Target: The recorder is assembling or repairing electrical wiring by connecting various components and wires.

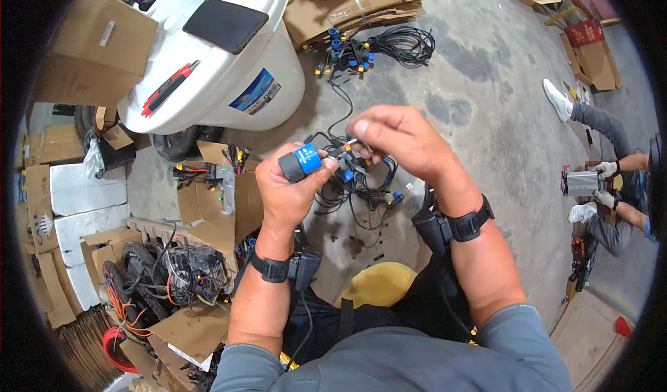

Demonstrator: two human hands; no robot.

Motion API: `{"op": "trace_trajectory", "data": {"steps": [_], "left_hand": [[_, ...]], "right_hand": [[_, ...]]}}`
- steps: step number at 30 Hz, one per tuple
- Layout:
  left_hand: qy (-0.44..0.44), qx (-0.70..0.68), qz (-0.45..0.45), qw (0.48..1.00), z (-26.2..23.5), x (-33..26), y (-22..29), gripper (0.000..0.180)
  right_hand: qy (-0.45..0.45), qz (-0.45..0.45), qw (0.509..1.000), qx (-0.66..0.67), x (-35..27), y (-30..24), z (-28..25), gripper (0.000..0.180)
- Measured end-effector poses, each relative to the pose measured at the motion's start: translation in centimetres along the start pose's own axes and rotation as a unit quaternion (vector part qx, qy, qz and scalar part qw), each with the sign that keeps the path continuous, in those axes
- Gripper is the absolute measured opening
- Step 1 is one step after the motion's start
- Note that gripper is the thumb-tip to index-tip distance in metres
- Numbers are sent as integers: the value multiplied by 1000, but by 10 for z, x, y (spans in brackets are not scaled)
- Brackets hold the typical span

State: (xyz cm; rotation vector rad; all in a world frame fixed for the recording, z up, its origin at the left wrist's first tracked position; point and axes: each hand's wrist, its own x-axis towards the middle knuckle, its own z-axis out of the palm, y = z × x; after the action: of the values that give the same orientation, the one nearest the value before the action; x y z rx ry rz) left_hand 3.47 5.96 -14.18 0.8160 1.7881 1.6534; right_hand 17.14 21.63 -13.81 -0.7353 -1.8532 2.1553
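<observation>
My left hand (288, 190) grips a black cylindrical part with a blue band (300, 162), a cable connector on a black wire harness (354, 190) that hangs below. My right hand (399, 138) pinches small coloured wire ends of the same harness just to the right of that part. Both wrists wear black bands.
A white vehicle body (208, 51) with a red-handled tool (167, 86) on it stands at upper left. Another bundle of black cables (379, 48) lies on the concrete floor. Cardboard boxes (215, 211) and wire piles (180, 274) sit at left. A person (611, 176) crouches at right with a grey metal box (582, 182).
</observation>
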Motion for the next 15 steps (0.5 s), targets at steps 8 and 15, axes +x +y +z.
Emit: {"op": "trace_trajectory", "data": {"steps": [8,15], "left_hand": [[-108,131,81,982,-17,-6,1,17],[-278,104,130,946,-28,-37,-1,19]], "right_hand": [[-123,-83,958,-244,-16,1,1,24],[-176,-122,928,-305,-71,7,9,20]]}}
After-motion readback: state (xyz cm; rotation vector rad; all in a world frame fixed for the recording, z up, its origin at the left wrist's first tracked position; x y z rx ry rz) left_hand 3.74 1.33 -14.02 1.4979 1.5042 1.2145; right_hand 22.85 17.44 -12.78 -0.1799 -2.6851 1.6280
